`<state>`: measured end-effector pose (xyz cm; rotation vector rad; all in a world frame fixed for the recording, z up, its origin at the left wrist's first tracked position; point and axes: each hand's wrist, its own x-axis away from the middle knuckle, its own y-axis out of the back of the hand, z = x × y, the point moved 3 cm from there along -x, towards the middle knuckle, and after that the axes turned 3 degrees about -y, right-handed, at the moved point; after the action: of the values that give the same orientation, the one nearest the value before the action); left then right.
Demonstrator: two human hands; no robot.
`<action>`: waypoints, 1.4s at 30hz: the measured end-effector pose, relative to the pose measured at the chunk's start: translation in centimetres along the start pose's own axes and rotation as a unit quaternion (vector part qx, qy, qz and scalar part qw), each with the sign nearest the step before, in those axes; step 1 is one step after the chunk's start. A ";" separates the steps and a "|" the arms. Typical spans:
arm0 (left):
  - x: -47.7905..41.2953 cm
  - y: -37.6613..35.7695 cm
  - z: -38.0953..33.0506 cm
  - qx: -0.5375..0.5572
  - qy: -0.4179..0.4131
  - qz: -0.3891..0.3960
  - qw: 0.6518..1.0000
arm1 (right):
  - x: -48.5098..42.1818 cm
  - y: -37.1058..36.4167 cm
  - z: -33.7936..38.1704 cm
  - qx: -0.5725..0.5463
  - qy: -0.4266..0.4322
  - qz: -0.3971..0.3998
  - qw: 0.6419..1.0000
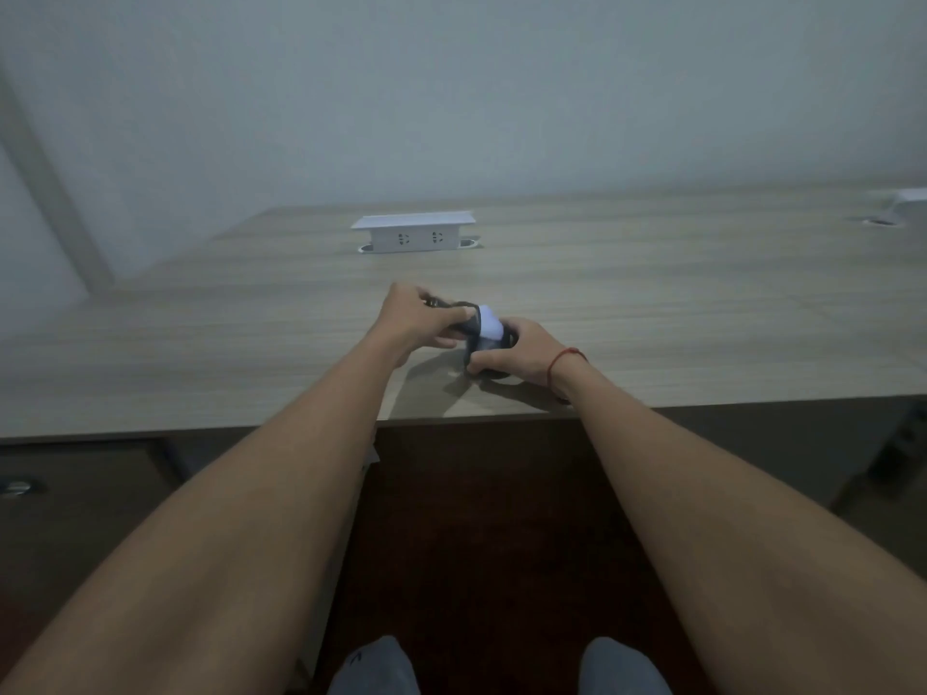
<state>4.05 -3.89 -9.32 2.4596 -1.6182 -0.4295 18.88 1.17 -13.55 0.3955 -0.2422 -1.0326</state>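
Hands meet over the near middle of the desk (652, 293), just back from its front edge, and honestly most of what you're holding is buried under your own fingers. Your left hand (414, 318) is curled and pinching a dark cord (454, 306) that loops out of its fist toward the right. Your right hand (519, 353) is wrapped round the small white object (489, 326) from the right side, so only its top white corner pokes out between the 2 hands. Something dark runs round the object's lower half, but I can't tell if that's more cord, a strap or a sleeve, it's too blurry and dim. Can't tell either whether the object sits on the desk or hangs just above it; its shadow falls on the wood right below

Red string (564, 361) sits on your right wrist. Further back, well apart from the hands, a white socket box (412, 233) stands up out of the desk with 2 outlets facing you. Far right, another white thing (910, 195) is cut off by the frame edge, no idea what it is. Lower left there's a metal handle (17, 486) on a dark cabinet front, half lost in shadow. At the bottom, 2 grey shapes (373, 667) are cropped off, too little showing to say what they are
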 end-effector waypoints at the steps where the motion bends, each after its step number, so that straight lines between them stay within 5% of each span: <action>1: 0.2 0.1 0.2 -0.013 0.002 0.015 1.000 | 0.0 -0.1 0.0 -0.006 0.001 -0.003 1.000; 8: 0.4 0.3 0.9 -0.011 0.003 0.040 0.999 | -0.2 -0.2 -0.3 -0.011 0.008 -0.010 1.000; 12: 0.1 0.6 0.3 -0.103 -0.024 -0.026 0.994 | -0.2 -0.1 -0.4 0.039 0.006 -0.032 0.999; 15: -0.1 0.7 -1.0 -0.059 -0.064 -0.047 0.995 | -0.5 -0.1 -0.5 0.056 0.005 -0.030 0.998; 25: 0.0 -0.7 -0.8 -0.064 -0.099 0.034 0.992 | -0.6 -0.2 -0.7 0.046 0.010 -0.024 0.999; 31: -0.9 -1.0 -2.2 -0.286 -0.159 0.016 0.945 | -0.5 -0.1 -0.7 0.057 -0.002 -0.023 0.998; 37: -0.6 -0.9 -2.0 -0.144 -0.138 0.015 0.980 | -1.4 -0.5 -1.1 0.074 -0.006 -0.022 0.997; 42: -0.9 -0.9 -2.0 -0.209 -0.172 -0.033 0.962 | -1.5 -0.4 -1.2 0.094 -0.020 -0.051 0.994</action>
<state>5.09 -2.72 -7.59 2.2015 -1.3726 -1.1355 18.27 2.49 -14.88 0.5633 -0.3602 -1.1219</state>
